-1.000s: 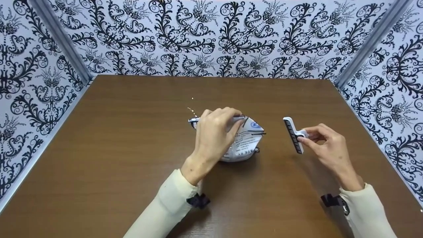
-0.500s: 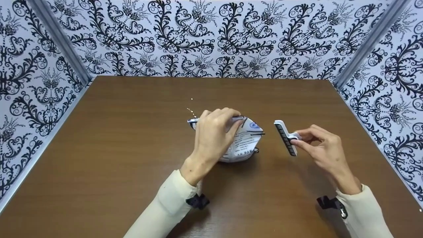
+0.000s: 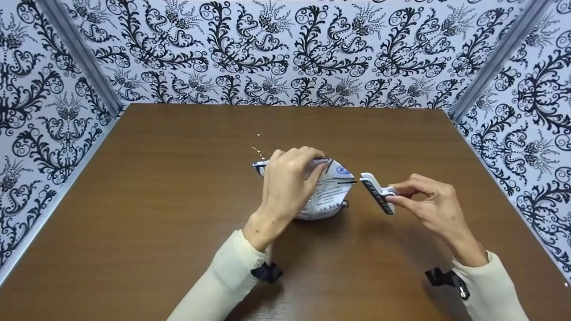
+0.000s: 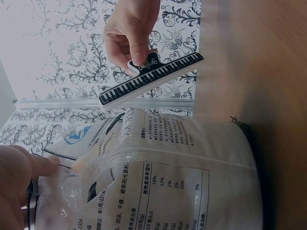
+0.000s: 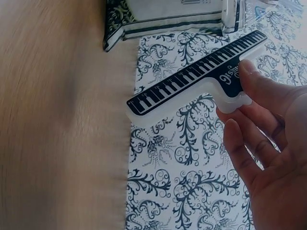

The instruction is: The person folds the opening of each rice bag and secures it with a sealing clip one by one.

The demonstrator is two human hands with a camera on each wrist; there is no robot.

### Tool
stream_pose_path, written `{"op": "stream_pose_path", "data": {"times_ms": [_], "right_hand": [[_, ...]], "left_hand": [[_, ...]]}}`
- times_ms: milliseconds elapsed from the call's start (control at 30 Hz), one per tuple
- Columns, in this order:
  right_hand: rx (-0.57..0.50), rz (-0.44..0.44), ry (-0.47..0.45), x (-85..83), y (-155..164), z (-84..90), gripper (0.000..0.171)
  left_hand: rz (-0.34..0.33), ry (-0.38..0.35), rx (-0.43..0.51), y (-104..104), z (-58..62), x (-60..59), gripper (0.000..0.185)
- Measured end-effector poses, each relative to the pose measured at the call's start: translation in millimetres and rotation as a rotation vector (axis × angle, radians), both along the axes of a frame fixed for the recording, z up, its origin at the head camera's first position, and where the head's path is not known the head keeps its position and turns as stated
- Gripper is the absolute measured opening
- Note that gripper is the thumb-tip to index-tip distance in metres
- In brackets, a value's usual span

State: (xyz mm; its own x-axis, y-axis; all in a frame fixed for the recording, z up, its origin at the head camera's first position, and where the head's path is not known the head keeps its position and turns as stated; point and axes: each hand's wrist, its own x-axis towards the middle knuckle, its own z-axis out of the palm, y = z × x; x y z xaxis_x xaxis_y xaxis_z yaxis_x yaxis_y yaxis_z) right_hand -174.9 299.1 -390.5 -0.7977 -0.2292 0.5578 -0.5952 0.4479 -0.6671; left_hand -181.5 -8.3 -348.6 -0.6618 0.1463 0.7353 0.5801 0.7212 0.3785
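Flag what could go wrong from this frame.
The left hand pinches only the top edge of the bag; that grip could slip and the opening spread. The right hand holds the piano-key clip by its handle, apart from the bag, so it might bite crooked. Small bits already lie on the table.

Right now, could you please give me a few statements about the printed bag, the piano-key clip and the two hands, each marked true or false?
1. The right hand pinches the white bag clip with black piano-key print. True.
2. The clip is clamped on the white printed plastic bag. False: it is held apart, beside the bag.
3. The left hand grips the bag's top. True.
4. The bag lies on a white tablecloth. False: it stands on the bare brown wooden table.
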Motion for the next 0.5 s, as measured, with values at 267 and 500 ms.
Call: {"op": "stream_pose_path", "data": {"times_ms": [267,500], "right_hand": [[-0.030,0.048,0.013,-0.2,-5.1,-3.2,0.030],[0.009,0.027,-0.032,-2.0,-6.4,-2.5,0.026]], "left_hand": [[-0.001,-0.003,-0.003,0.0,-0.2,0.2,0.012],[0.000,0.009,-0.008,-0.2,0.2,-0.5,0.012]]}}
